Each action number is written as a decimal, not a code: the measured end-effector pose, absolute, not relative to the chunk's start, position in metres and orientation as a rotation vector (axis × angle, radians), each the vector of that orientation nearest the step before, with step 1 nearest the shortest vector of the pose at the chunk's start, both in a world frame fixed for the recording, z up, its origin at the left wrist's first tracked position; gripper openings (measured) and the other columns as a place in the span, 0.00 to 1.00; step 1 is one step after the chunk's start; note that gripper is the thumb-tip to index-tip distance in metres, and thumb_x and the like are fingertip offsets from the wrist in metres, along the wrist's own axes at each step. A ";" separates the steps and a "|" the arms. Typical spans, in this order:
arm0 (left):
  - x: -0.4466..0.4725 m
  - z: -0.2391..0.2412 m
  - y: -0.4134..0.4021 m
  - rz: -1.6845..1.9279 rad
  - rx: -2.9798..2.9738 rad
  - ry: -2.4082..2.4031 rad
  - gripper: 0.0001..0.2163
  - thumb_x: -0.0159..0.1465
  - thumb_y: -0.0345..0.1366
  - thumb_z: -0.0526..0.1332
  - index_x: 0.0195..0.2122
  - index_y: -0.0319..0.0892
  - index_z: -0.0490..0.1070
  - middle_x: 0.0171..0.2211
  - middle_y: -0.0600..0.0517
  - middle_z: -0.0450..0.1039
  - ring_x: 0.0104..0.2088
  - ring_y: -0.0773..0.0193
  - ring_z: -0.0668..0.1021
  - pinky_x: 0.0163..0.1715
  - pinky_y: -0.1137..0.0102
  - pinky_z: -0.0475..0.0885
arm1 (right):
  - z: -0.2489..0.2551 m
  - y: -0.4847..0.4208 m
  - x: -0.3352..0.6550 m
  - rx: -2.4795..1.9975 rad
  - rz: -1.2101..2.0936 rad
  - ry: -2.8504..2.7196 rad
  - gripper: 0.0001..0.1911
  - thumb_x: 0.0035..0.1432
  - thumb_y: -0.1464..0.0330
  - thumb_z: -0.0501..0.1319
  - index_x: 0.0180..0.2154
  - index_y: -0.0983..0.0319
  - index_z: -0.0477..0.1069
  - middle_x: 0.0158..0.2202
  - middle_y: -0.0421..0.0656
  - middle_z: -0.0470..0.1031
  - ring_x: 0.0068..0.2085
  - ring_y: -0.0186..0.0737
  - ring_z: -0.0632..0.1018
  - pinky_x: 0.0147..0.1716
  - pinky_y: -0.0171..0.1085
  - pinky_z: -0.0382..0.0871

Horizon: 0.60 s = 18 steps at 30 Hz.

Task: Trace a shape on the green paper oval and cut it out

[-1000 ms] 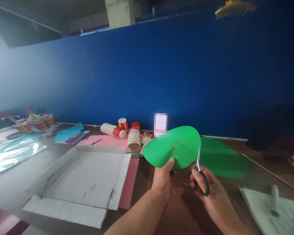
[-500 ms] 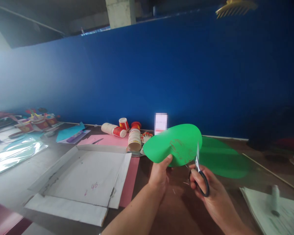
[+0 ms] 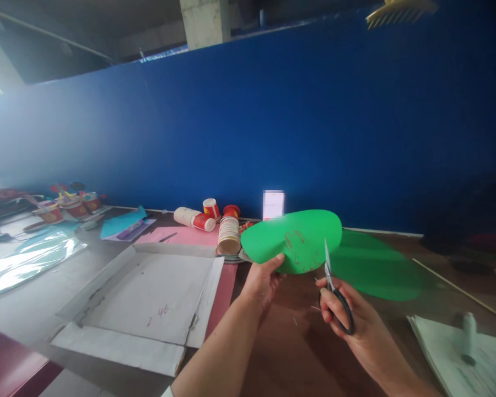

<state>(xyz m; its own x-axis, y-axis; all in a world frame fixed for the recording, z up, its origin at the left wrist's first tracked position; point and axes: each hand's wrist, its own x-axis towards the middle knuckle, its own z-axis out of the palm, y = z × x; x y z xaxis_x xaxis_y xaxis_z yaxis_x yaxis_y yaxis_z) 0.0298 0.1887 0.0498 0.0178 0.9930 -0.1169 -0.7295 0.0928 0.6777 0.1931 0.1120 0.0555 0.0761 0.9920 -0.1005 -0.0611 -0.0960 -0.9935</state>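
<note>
A rounded sheet of green paper with brown pencil-like marks is held up above the table by my left hand, thumb on top and the other fingers mostly hidden beneath. My right hand grips a pair of scissors with dark handles, its blades pointing up beside the paper's right edge. The blades look closed or nearly so; whether they touch the paper I cannot tell. Behind, a larger green sheet lies flat on the table.
Left of my arm lies a shallow white cardboard tray over pink paper. Paper cups lie near the blue partition. To the right are a thin stick and a glue-like tube on papers.
My left hand has shifted slightly left and up with the green paper. The scissors have moved a little left, their blades now tilted more to the left.
</note>
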 end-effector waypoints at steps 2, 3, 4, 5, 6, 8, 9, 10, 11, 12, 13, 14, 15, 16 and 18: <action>0.027 0.050 0.190 1.420 0.502 0.681 0.27 0.45 0.33 0.78 0.48 0.39 0.77 0.45 0.45 0.81 0.33 0.64 0.80 0.24 0.75 0.70 | 0.055 0.112 0.193 -1.267 1.253 -1.078 0.20 0.54 0.49 0.68 0.42 0.53 0.73 0.23 0.35 0.68 0.25 0.34 0.66 0.23 0.33 0.53; 0.026 0.051 0.190 1.416 0.504 0.686 0.27 0.45 0.32 0.77 0.48 0.40 0.77 0.44 0.45 0.81 0.32 0.64 0.80 0.24 0.75 0.70 | 0.055 0.112 0.193 -1.265 1.257 -1.084 0.20 0.54 0.49 0.68 0.42 0.53 0.73 0.23 0.35 0.68 0.25 0.34 0.65 0.22 0.33 0.53; 0.024 0.051 0.191 1.414 0.510 0.685 0.28 0.46 0.32 0.77 0.49 0.40 0.76 0.44 0.45 0.81 0.32 0.64 0.80 0.25 0.74 0.71 | 0.055 0.112 0.193 -1.260 1.266 -1.091 0.20 0.54 0.49 0.67 0.42 0.54 0.73 0.23 0.35 0.68 0.25 0.34 0.65 0.22 0.33 0.53; 0.023 0.051 0.191 1.413 0.516 0.679 0.29 0.46 0.31 0.77 0.50 0.40 0.76 0.43 0.46 0.81 0.32 0.63 0.80 0.25 0.74 0.71 | 0.055 0.112 0.193 -1.254 1.274 -1.097 0.20 0.54 0.48 0.67 0.42 0.54 0.72 0.22 0.35 0.68 0.24 0.33 0.65 0.22 0.33 0.52; 0.022 0.051 0.192 1.414 0.521 0.672 0.29 0.46 0.31 0.77 0.51 0.41 0.75 0.43 0.46 0.81 0.32 0.63 0.81 0.25 0.74 0.72 | 0.055 0.113 0.194 -1.251 1.282 -1.104 0.21 0.54 0.48 0.67 0.43 0.54 0.72 0.22 0.35 0.68 0.24 0.33 0.65 0.21 0.32 0.52; 0.020 0.051 0.193 1.415 0.526 0.663 0.30 0.46 0.30 0.77 0.52 0.41 0.74 0.42 0.47 0.81 0.32 0.63 0.81 0.25 0.75 0.72 | 0.055 0.113 0.195 -1.256 1.286 -1.129 0.22 0.54 0.47 0.67 0.43 0.55 0.72 0.22 0.35 0.68 0.24 0.33 0.65 0.21 0.32 0.52; 0.019 0.051 0.194 1.413 0.526 0.666 0.31 0.46 0.30 0.77 0.52 0.41 0.74 0.41 0.47 0.81 0.32 0.64 0.81 0.25 0.75 0.72 | 0.054 0.113 0.195 -1.257 1.287 -1.145 0.23 0.54 0.47 0.67 0.43 0.55 0.71 0.22 0.35 0.68 0.24 0.33 0.64 0.21 0.32 0.52; 0.018 0.051 0.195 1.406 0.525 0.671 0.30 0.46 0.30 0.77 0.52 0.41 0.74 0.41 0.47 0.81 0.31 0.64 0.81 0.24 0.75 0.72 | 0.054 0.113 0.196 -1.258 1.287 -1.161 0.24 0.54 0.46 0.67 0.44 0.55 0.71 0.22 0.35 0.68 0.24 0.32 0.64 0.21 0.32 0.52; 0.017 0.051 0.195 1.399 0.526 0.671 0.30 0.46 0.30 0.77 0.52 0.41 0.74 0.40 0.47 0.82 0.31 0.64 0.81 0.24 0.75 0.72 | 0.053 0.113 0.196 -1.258 1.290 -1.174 0.25 0.54 0.45 0.66 0.44 0.56 0.71 0.22 0.34 0.68 0.24 0.32 0.63 0.21 0.32 0.52; 0.017 0.050 0.196 1.393 0.531 0.665 0.30 0.46 0.30 0.77 0.52 0.41 0.74 0.40 0.47 0.82 0.31 0.64 0.81 0.24 0.75 0.72 | 0.052 0.113 0.197 -1.255 1.297 -1.183 0.26 0.54 0.45 0.66 0.44 0.56 0.70 0.22 0.34 0.68 0.23 0.31 0.62 0.22 0.32 0.52; 0.016 0.050 0.197 1.390 0.536 0.658 0.29 0.46 0.30 0.77 0.51 0.41 0.74 0.40 0.47 0.82 0.32 0.63 0.81 0.25 0.75 0.72 | 0.051 0.113 0.197 -1.253 1.297 -1.184 0.27 0.53 0.44 0.66 0.45 0.56 0.70 0.22 0.34 0.67 0.23 0.31 0.61 0.21 0.32 0.51; 0.016 0.049 0.197 1.387 0.542 0.652 0.29 0.47 0.30 0.77 0.51 0.41 0.75 0.40 0.47 0.82 0.32 0.64 0.81 0.25 0.75 0.73 | 0.051 0.114 0.197 -1.251 1.299 -1.186 0.27 0.53 0.44 0.66 0.45 0.56 0.70 0.22 0.34 0.67 0.23 0.31 0.61 0.22 0.32 0.51; 0.015 0.049 0.198 1.386 0.546 0.645 0.29 0.47 0.30 0.76 0.51 0.41 0.75 0.40 0.47 0.82 0.32 0.64 0.81 0.25 0.75 0.73 | 0.050 0.114 0.198 -1.250 1.296 -1.187 0.28 0.53 0.44 0.66 0.45 0.56 0.70 0.22 0.34 0.67 0.24 0.31 0.62 0.22 0.32 0.51; 0.015 0.049 0.198 1.387 0.549 0.641 0.28 0.47 0.30 0.76 0.51 0.41 0.75 0.40 0.48 0.82 0.32 0.64 0.81 0.25 0.75 0.73 | 0.050 0.114 0.198 -1.253 1.294 -1.191 0.28 0.53 0.44 0.66 0.45 0.56 0.70 0.22 0.34 0.67 0.24 0.31 0.62 0.22 0.31 0.51; 0.014 0.048 0.199 1.391 0.549 0.637 0.29 0.46 0.30 0.77 0.51 0.41 0.75 0.41 0.48 0.82 0.32 0.64 0.81 0.26 0.75 0.73 | 0.050 0.115 0.198 -1.254 1.297 -1.203 0.28 0.53 0.44 0.66 0.45 0.56 0.69 0.22 0.34 0.67 0.24 0.32 0.62 0.22 0.31 0.52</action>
